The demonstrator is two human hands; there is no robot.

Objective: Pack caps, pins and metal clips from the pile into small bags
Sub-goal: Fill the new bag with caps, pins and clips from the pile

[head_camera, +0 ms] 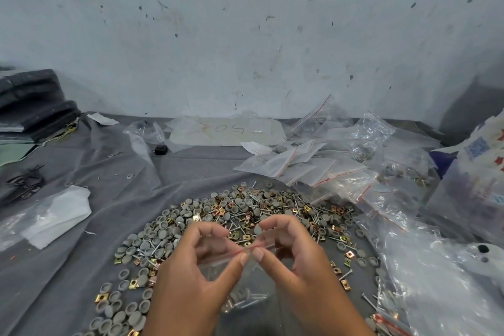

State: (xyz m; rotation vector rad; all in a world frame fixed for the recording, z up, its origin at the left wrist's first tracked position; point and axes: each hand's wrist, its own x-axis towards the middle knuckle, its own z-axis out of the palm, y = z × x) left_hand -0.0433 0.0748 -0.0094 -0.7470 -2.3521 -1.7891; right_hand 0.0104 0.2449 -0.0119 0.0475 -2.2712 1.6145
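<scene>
Left hand [201,262] and right hand [289,251], close together, both pinch the red zip strip of a small bag [242,284] holding caps and pins; sealing judged underway. Filled bags [341,172] lie at 1 o'clock. Large mixed pile [245,215] at 12 remains unpacked; task looks far from finished

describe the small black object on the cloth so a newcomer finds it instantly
Start at the grey cloth covering the table and go to its far edge by the wall. Left of the flat clear bag with "50" written on it lies a small black object. It is the only dark, solid item among the clear plastic there.
</scene>
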